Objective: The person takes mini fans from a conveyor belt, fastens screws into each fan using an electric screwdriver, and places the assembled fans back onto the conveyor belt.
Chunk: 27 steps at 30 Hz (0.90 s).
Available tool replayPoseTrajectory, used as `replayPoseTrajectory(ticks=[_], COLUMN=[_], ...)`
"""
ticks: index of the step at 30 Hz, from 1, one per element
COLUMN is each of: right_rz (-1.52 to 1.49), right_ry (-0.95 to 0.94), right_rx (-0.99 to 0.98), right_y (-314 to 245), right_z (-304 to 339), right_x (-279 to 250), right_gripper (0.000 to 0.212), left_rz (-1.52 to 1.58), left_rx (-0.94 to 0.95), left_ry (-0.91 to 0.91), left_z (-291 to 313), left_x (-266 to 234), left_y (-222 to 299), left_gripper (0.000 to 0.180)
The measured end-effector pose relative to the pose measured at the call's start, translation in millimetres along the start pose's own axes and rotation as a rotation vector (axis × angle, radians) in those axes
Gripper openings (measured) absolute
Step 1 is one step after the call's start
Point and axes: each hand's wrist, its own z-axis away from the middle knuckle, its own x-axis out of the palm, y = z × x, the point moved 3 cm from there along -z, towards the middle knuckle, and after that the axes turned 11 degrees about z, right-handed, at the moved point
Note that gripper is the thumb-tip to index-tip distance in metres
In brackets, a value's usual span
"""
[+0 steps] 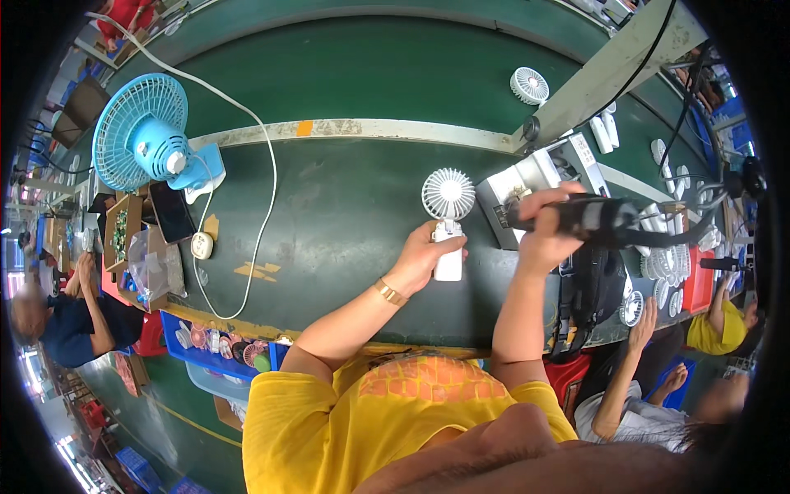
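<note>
My left hand (426, 257) is closed round the white handle of a small handheld fan (448, 198), which stands head-up over the dark green bench, its round grille facing up. A gold-coloured band sits on my left wrist. To the right, my right hand (547, 226) grips a black electric screwdriver (597, 217), blurred by motion and lying sideways, with a dark cable at its far end. Its tip cannot be made out. Behind the right hand is a grey metal box-like fixture (498, 198) with white parts on it, partly hidden by the hand and tool.
A blue desk fan (152, 136), a phone (171, 212) and a white cable (271, 165) are on the left. Another white fan (529, 86) lies on the belt (370, 74) beyond. A black bag (591, 288) stands at right. Co-workers sit on both sides.
</note>
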Motion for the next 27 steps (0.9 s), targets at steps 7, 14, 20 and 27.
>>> replayPoseTrajectory(ticks=[7, 14, 20, 27], right_rz=[0.043, -0.227, -0.313, -0.35], right_ry=[-0.038, -0.127, -0.178, -0.151], right_rx=[-0.001, 0.163, 0.189, 0.205], right_y=[6, 20, 21, 30], right_z=[-14, 17, 33, 38], right_x=[2, 19, 33, 37], right_gripper=[0.034, 0.056, 0.066, 0.062], left_rz=[-0.035, -0.208, -0.342, -0.354], left_rx=[0.025, 0.07, 0.092, 0.129], left_ry=[-0.116, -0.046, -0.018, -0.011], left_z=[3, -3, 2, 2], left_x=[3, -4, 1, -1], left_y=[-4, -18, -13, -16], left_gripper=[0.045, 0.039, 0.034, 0.039])
